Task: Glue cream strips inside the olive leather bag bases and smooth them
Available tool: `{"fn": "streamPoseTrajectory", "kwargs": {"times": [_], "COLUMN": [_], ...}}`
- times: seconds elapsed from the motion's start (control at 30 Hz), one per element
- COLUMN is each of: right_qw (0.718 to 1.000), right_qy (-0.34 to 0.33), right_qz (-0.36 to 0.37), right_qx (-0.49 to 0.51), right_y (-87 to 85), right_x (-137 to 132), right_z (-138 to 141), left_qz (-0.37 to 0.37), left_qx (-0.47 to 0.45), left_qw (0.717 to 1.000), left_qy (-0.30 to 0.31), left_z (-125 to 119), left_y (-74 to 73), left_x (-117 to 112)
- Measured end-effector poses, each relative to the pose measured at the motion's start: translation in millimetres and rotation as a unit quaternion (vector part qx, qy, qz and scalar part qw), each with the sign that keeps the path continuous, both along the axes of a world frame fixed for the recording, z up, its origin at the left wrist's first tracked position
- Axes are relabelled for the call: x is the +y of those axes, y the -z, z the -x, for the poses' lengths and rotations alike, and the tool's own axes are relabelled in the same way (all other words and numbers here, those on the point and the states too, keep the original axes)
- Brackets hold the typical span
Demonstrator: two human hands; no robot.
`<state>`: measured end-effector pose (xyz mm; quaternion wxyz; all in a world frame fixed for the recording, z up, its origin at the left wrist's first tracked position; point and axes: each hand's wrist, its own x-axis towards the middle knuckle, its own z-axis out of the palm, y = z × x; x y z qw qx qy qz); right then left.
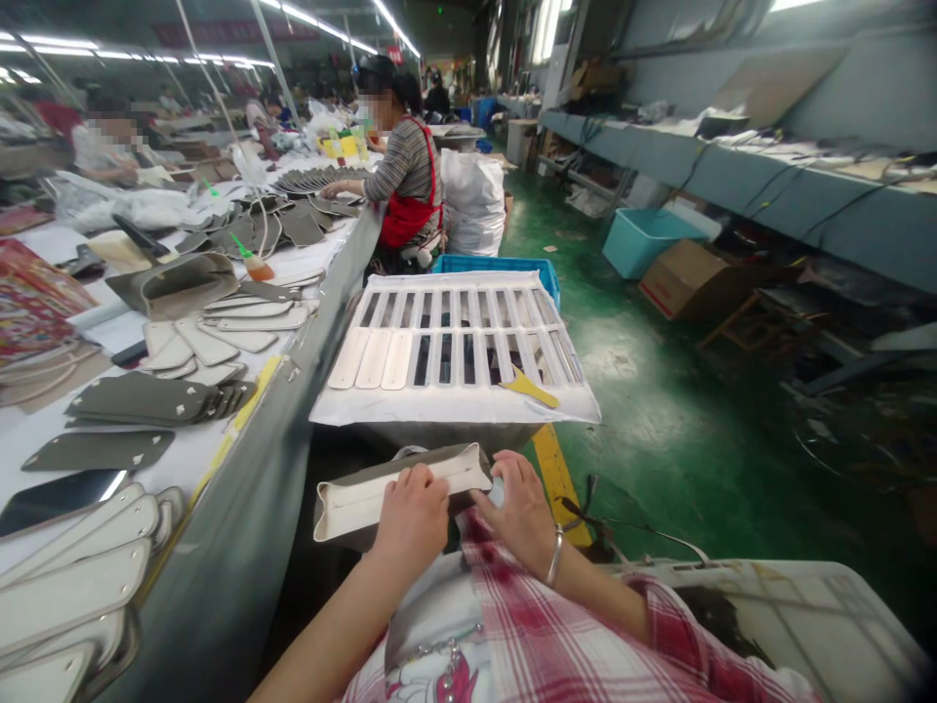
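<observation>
Across my lap lies a folded grey bag piece with a long white panel along its upper side. My left hand is closed over the middle of that panel, fingers curled against it. My right hand grips the panel's right end, thumb at the edge and fingers bent over the corner. A small pale patch shows between that thumb and fingers; I cannot make out what it is. Just beyond stands a white slatted rack, with several cream strips at its left and a yellow scraper at its right.
The long table at left carries stacked white panels, grey panels and a glue bottle. A co-worker in a red apron sits ahead. Blue bin and cardboard box stand on the green floor.
</observation>
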<state>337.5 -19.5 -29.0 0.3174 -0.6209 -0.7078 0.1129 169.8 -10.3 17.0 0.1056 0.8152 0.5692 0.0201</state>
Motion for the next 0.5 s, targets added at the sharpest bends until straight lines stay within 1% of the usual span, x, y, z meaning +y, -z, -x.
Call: {"fn": "streamPoseTrajectory", "kwargs": {"times": [0.03, 0.07, 0.13, 0.2, 0.23, 0.3, 0.33, 0.37, 0.4, 0.5], "right_qw": [0.999, 0.997, 0.985, 0.960, 0.938, 0.874, 0.841, 0.817, 0.801, 0.772], "right_qy": [0.020, 0.027, 0.004, -0.019, -0.019, -0.008, -0.001, 0.006, 0.011, 0.039], "right_qz": [0.033, 0.076, 0.172, 0.276, 0.332, 0.434, 0.468, 0.488, 0.496, 0.500], "right_qx": [-0.007, -0.015, -0.013, 0.049, 0.102, 0.220, 0.270, 0.308, 0.335, 0.391], "right_y": [0.0, -0.3, -0.9, -1.0, -0.7, 0.2, 0.6, 0.8, 0.6, -2.6], "right_x": [0, 0, 1, 2, 2, 2, 1, 1, 1, 1], "right_z": [-1, -2, -3, 0, 2, 8, 12, 16, 20, 29], "left_qz": [0.004, 0.009, 0.023, 0.037, 0.041, 0.042, 0.040, 0.039, 0.038, 0.039], "left_qx": [0.006, 0.013, 0.022, 0.025, 0.025, 0.019, 0.016, 0.013, 0.010, 0.004], "left_qw": [1.000, 1.000, 0.999, 0.999, 0.999, 0.999, 0.999, 0.999, 0.999, 0.999], "left_qy": [-0.001, -0.002, -0.003, 0.000, 0.002, 0.007, 0.008, 0.009, 0.008, 0.005], "left_z": [0, 0, 0, 0, 1, 2, 2, 3, 3, 4], "left_y": [-0.3, -0.5, -0.4, 0.2, 0.6, 1.6, 2.1, 2.5, 2.8, 3.3], "left_x": [0, 0, 1, 3, 4, 6, 7, 8, 8, 10]}}
